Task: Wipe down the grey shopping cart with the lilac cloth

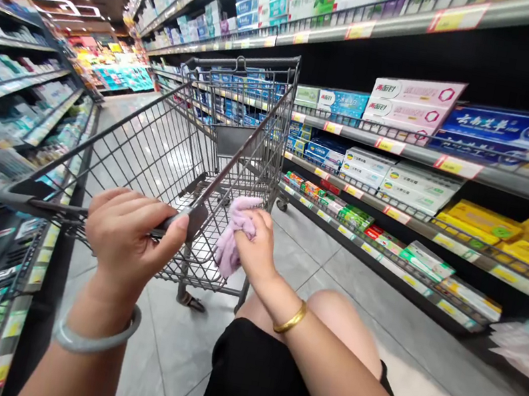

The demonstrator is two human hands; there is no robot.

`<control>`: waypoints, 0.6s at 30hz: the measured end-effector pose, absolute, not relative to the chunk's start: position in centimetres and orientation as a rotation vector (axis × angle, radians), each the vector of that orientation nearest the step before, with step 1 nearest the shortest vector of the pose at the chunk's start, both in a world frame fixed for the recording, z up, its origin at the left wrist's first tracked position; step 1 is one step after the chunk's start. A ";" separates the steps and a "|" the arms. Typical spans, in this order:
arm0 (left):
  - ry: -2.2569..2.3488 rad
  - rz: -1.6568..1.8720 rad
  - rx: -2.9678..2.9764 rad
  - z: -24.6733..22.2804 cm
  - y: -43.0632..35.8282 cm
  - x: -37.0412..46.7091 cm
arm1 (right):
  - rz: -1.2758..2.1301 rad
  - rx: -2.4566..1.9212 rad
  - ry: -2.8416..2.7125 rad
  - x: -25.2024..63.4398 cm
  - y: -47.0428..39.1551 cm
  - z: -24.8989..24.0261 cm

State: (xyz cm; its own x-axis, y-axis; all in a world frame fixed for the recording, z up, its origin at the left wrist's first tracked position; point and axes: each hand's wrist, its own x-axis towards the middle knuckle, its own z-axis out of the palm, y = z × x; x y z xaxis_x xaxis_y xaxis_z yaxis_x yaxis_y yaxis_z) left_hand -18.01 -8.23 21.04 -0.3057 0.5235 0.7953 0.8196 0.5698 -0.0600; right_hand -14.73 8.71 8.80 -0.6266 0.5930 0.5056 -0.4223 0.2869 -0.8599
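In a supermarket aisle, the left hand (129, 236) grips the shopping cart (240, 143) handle at center-left; the right hand (257, 244) clutches a pink cloth (230, 246) against its wire side at frame center.

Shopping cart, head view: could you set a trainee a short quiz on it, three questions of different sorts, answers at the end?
1. Multiple choice: what does the right hand hold?
a) a yellow box
b) a pink cloth
c) a toothbrush

2. True or false: the gold bangle is on the right arm.

3. Fill in the missing word: the left hand grips the ____ of the shopping cart.

Key: 1 b; 2 true; 3 handle.
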 end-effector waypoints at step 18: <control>-2.492 -0.231 -0.674 22.7 -2.2 -15.9 | 1.515 -0.112 -1.792 -12.6 8.9 9.5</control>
State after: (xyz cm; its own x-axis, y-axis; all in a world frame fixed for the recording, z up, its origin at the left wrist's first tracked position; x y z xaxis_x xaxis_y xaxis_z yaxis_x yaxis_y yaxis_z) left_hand -15.91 -2.23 22.66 -0.7276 0.4163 0.5453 0.5096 0.8601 0.0232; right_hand -12.62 8.90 9.53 -0.6986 0.5207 0.4907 -0.3974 0.2880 -0.8713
